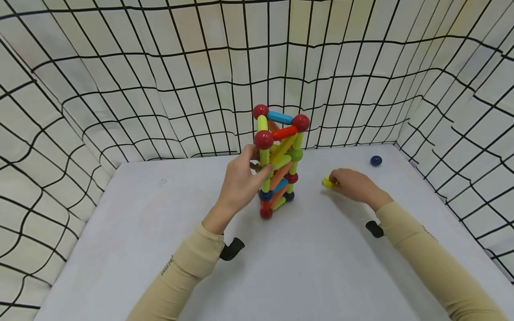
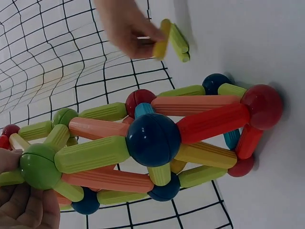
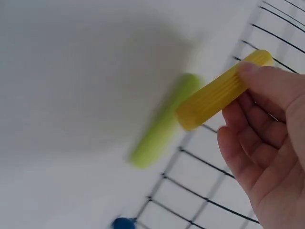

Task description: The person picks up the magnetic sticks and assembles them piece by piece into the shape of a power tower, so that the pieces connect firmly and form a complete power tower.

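Observation:
A tall tower of magnetic rods and balls (image 1: pixel 264 139) stands on the table in the head view, with red balls at its top corners. My left hand (image 1: pixel 241 178) grips its near left side, fingers and thumb around a green ball (image 2: pixel 39 166) in the left wrist view. To the right of the tower, my right hand (image 1: pixel 354 184) pinches a yellow magnetic rod (image 3: pixel 224 90) between thumb and fingers. Just beyond that rod in the right wrist view lies a lime-green magnetic rod (image 3: pixel 164 124) on the table.
A dark blue ball (image 1: pixel 376 160) lies near the table's back right corner. Black netting (image 1: pixel 229 83) over white sheeting rises along the back and both sides of the white table (image 1: pixel 313 267).

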Available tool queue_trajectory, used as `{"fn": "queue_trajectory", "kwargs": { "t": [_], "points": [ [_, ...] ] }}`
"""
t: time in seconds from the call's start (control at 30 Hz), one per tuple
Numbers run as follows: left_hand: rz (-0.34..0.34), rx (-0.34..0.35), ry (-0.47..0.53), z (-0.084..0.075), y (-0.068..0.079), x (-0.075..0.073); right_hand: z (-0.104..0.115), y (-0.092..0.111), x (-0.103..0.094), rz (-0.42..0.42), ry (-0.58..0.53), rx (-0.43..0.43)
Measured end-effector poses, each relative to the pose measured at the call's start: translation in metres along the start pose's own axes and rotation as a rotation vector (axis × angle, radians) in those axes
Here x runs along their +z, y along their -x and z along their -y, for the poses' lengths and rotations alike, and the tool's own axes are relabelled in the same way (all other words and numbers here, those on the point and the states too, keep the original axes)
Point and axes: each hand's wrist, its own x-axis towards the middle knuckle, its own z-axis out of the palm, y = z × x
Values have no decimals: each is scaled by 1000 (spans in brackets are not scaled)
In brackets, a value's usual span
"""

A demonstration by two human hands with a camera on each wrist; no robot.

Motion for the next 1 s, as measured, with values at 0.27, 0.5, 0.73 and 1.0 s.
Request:
{"fn": "queue_trajectory", "kwargs": {
  "t": [0.27, 0.5, 0.73, 1.0],
  "points": [
    [82, 41, 30, 4, -5, -2, 77, -3, -123, -444, -400, -100],
    [138, 74, 50, 8, -11, -2, 132, -7, -178, -504, -367, -208],
    [162, 82, 52, 12, -13, -5, 143, -18, -180, -449, -309, -203],
    [169, 70, 57, 15, -13, -5, 144, -28, -177, -420, -342, -173]
  ]
}}
